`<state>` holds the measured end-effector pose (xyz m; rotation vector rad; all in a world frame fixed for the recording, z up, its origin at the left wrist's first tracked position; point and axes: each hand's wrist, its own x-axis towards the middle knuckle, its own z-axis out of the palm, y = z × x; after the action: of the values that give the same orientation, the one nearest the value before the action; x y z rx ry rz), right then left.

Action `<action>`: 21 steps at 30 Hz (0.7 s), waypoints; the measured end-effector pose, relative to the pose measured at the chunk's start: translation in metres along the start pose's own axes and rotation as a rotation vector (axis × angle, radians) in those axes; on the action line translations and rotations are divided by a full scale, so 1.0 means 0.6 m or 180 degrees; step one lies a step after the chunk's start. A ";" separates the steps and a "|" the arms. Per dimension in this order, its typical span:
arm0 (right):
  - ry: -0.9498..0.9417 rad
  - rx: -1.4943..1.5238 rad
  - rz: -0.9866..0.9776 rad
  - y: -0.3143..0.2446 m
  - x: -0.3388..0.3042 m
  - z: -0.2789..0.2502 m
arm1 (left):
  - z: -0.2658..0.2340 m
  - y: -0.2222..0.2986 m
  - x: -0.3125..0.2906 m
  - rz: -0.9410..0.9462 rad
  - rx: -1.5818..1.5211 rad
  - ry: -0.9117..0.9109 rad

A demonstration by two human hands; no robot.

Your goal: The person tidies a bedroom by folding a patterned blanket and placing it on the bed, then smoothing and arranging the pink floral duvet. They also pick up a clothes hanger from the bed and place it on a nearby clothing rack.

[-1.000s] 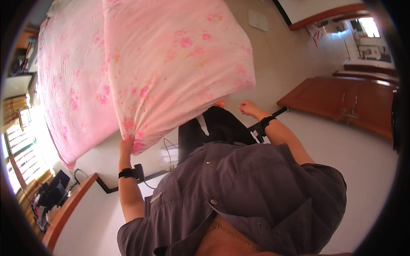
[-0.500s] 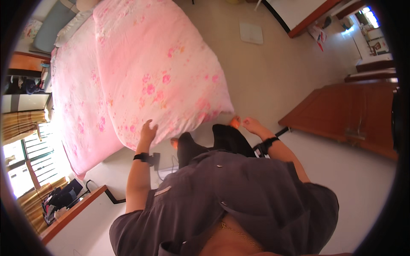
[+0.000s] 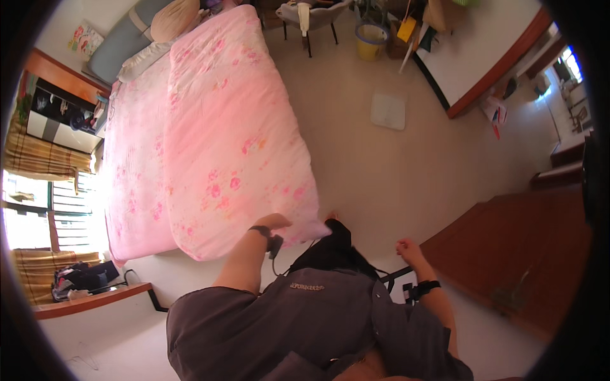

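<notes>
A pink floral quilt [image 3: 235, 146] lies spread over the bed's near right side, its end hanging at the foot of the bed. Over that end is my left hand [image 3: 274, 221], fingers stretched out and nothing held; whether it touches the cloth I cannot tell. My right hand [image 3: 412, 251] hangs in the air out to the right, between the bed and a brown wooden panel [image 3: 502, 254]. Its fingers are curled in with no object showing in them. Both wrists wear black straps with small devices.
A flat white square [image 3: 388, 111] lies on the floor right of the bed. Farther off stand a chair [image 3: 314, 16] and a yellow bucket [image 3: 370, 43]. A grey headboard [image 3: 117, 47] and beige pillow [image 3: 175, 20] are at the far end. Dark bags [image 3: 86, 279] sit on a ledge at left.
The view has shifted, bringing the chair and bucket into sight. My left hand has moved right along the foot of the bed; my right hand has moved away from the quilt's corner.
</notes>
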<state>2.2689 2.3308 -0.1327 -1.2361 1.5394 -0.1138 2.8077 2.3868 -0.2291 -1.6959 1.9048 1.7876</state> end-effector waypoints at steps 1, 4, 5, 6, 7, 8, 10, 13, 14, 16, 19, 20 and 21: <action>-0.0347 0.0034 -0.0240 -0.036 0.033 0.005 | 0.026 -0.114 -0.025 0.1123 0.1237 0.0913; -0.0446 -0.0200 -0.0232 -0.094 0.073 -0.055 | -0.064 0.024 0.070 -0.1666 -0.0134 0.0923; -0.0568 -0.0265 -0.0377 -0.115 0.110 -0.066 | -0.073 -0.004 0.069 -0.1628 -0.0071 0.1525; -0.0578 -0.0353 -0.0473 -0.131 0.143 -0.092 | -0.092 0.018 0.089 -0.1606 -0.0084 0.1848; -0.0522 -0.0429 -0.0451 -0.155 0.172 -0.119 | -0.116 0.043 0.102 -0.1591 -0.0110 0.2196; -0.0528 -0.0513 -0.0456 -0.183 0.201 -0.141 | -0.127 0.046 0.108 -0.1478 0.0219 0.2371; -0.0572 -0.0690 -0.0504 -0.257 0.274 -0.184 | -0.120 0.014 0.109 -0.1378 0.0833 0.2093; -0.0445 -0.0764 -0.0379 -0.319 0.350 -0.264 | -0.117 0.014 0.167 -0.1741 -0.1201 0.1346; -0.0412 -0.0711 -0.0384 -0.343 0.386 -0.283 | -0.114 0.012 0.180 -0.1914 -0.1974 0.1290; -0.0315 -0.0640 -0.0376 -0.375 0.446 -0.326 | -0.102 0.008 0.228 -0.1855 -0.2050 0.1352; -0.0359 -0.0638 -0.0196 -0.433 0.519 -0.362 | -0.115 0.021 0.223 -0.1506 -0.2307 0.1704; -0.0458 -0.0691 0.0058 -0.453 0.539 -0.377 | -0.122 0.039 0.223 -0.1443 -0.2483 0.1823; -0.0557 -0.0749 0.0314 -0.473 0.565 -0.388 | -0.136 0.058 0.230 -0.1637 -0.2779 0.2008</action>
<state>2.3193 1.8356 -0.0862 -1.3131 1.4870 0.2405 2.7777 2.2300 -0.2659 -2.9299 0.5374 2.1226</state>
